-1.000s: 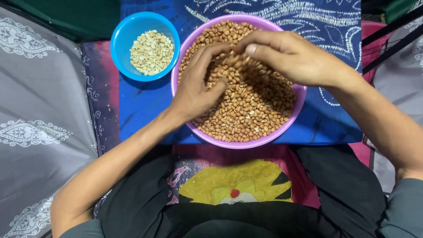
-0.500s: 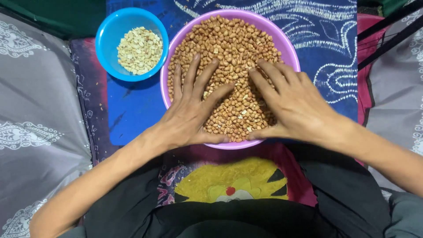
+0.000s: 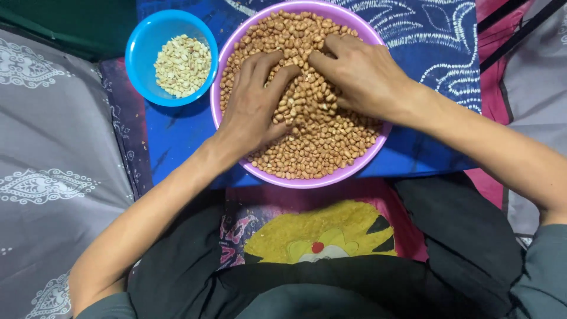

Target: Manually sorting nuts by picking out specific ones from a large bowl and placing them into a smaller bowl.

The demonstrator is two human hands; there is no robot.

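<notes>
Both my left hand [image 3: 254, 109] and right hand [image 3: 360, 74] dig curled fingers into the red-skinned peanuts [image 3: 319, 136], each grip loosely clenched on a few. The round purple bowl [image 3: 307, 180] has no long axis and sits on the blue patterned cloth [image 3: 177, 142], near its front edge, just beside the blue bowl [image 3: 139, 65] of peeled peanuts [image 3: 182, 65].

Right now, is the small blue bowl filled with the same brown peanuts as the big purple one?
No, the blue bowl holds pale, skinless peanuts, unlike the brown peanuts in the purple bowl.

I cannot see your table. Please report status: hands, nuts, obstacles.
Left hand and right hand both in the peanuts, fingers curled. Purple bowl full. Blue bowl beside, apart. Nothing blocking.
</notes>
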